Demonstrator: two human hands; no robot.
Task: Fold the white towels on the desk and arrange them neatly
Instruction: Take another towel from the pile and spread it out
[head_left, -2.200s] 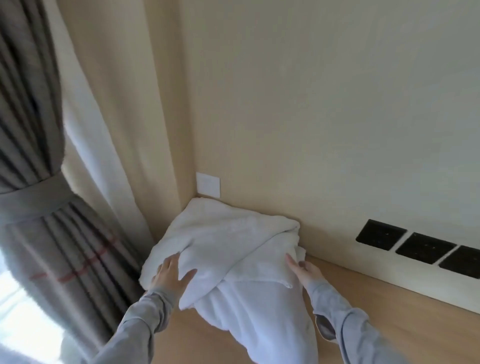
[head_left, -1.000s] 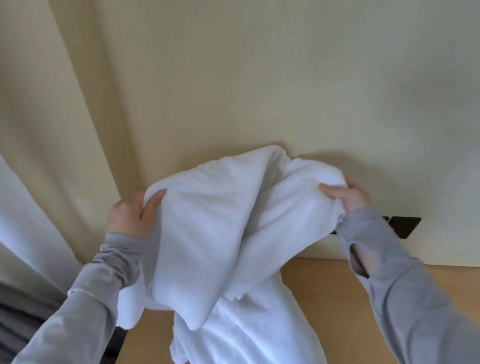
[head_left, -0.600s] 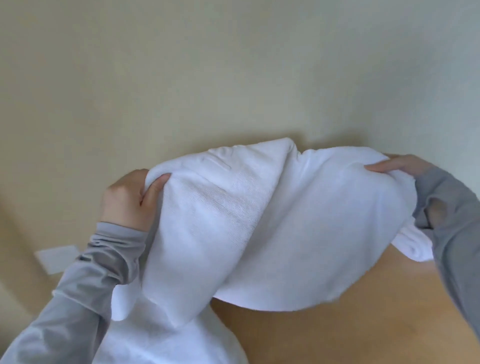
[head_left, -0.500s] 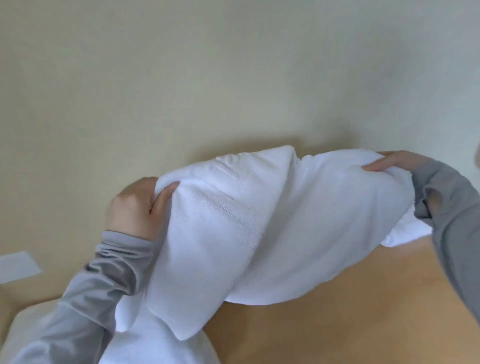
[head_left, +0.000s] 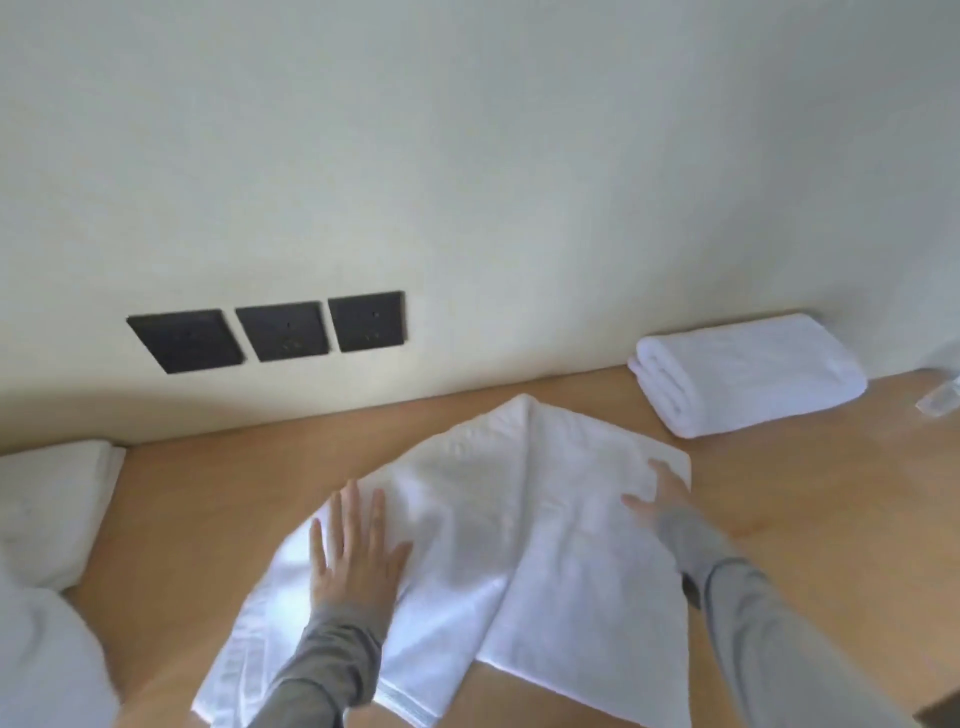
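A white towel (head_left: 519, 519) lies spread and creased on the wooden desk (head_left: 805, 519), one layer overlapping another down the middle. My left hand (head_left: 353, 556) presses flat on its left half, fingers straight. My right hand (head_left: 657, 499) rests with spread fingers on its upper right corner. A neatly folded white towel (head_left: 748, 379) sits against the wall at the right. More white towels (head_left: 47, 514) lie bunched at the left edge of the desk.
Three dark wall sockets (head_left: 270, 332) sit in a row above the desk's back edge. A small clear object (head_left: 935, 400) lies at the far right. Bare desk shows between the spread towel and the left pile.
The towel held up in both hands has come down onto the desk further right. Both hands let go of it and now lie flat on it.
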